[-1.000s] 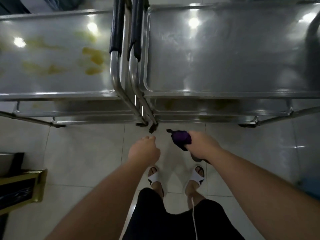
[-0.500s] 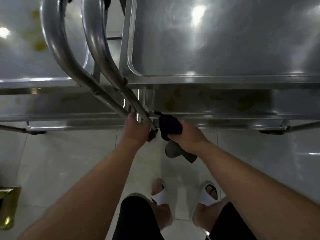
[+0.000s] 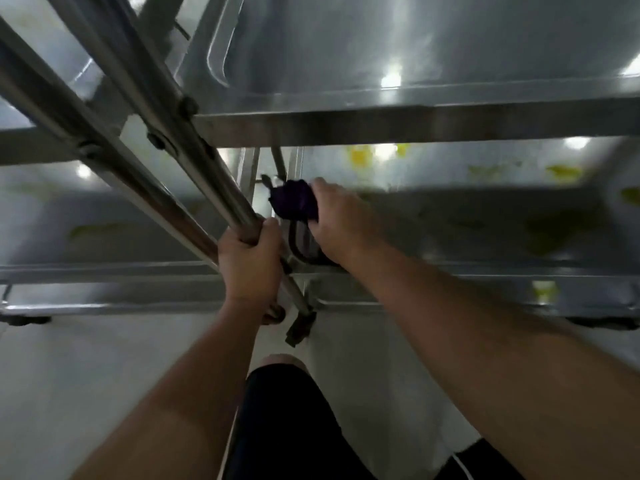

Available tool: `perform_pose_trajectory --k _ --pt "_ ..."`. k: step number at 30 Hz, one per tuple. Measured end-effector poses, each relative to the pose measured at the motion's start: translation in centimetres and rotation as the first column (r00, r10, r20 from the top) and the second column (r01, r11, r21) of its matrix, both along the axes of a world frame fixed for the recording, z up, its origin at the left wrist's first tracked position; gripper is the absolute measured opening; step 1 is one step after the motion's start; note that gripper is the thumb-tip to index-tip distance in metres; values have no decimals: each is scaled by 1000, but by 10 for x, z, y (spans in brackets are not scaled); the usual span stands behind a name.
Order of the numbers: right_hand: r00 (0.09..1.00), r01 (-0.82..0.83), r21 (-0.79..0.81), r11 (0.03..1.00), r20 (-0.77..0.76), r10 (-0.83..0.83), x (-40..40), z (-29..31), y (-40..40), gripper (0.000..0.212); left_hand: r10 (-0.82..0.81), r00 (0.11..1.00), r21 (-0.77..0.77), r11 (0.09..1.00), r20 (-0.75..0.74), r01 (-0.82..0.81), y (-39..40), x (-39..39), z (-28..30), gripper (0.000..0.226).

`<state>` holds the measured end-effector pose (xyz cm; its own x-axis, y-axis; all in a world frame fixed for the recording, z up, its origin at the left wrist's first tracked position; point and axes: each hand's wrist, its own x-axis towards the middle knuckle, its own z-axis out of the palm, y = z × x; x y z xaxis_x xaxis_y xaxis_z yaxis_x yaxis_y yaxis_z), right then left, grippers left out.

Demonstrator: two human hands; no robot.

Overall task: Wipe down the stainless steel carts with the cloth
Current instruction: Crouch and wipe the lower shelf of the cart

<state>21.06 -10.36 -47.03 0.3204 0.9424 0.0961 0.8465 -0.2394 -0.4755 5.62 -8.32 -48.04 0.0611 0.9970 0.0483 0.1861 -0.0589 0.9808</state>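
We have the purple cloth [image 3: 294, 199] bunched in our right hand [image 3: 341, 221], fingers closed around it, at the near left corner of the right cart's lower shelf [image 3: 450, 216]. Our left hand [image 3: 249, 261] grips the slanted frame tube [image 3: 194, 168], fingers wrapped shut. Yellow smears [image 3: 561, 173] lie further right. We judge it best to spread the cloth flat, press firmly, and sweep toward them in overlapping passes.
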Motion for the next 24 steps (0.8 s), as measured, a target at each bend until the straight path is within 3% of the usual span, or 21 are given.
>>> perform_pose_trajectory --k 4,7,11,14,18,22,24 --pt "962 -248 -179 952 75 264 -17 -38 2 69 33 996 88 995 78 -40 7 4 -8 44" --pt "956 -292 -116 949 -47 288 -20 -50 -2 59 13 993 145 989 114 -29 8 4 -10 45" --pt "956 -271 -118 955 85 282 -18 -53 -20 52 68 991 128 988 114 -83 7 9 -8 42" --pt "974 -151 -123 981 152 169 2 -54 -48 52 93 989 110 988 119 -106 6 10 -5 40" --pt "959 134 -70 989 262 -111 90 -56 -113 58 77 991 134 987 108 -91 5 10 -5 41" --pt "835 510 -101 854 296 -463 205 -58 -192 69 119 986 119 984 117 -132 5 13 -6 37" --pt "775 621 -157 768 267 -572 233 -55 -210 66 140 982 128 979 125 -156 4 15 -6 41"
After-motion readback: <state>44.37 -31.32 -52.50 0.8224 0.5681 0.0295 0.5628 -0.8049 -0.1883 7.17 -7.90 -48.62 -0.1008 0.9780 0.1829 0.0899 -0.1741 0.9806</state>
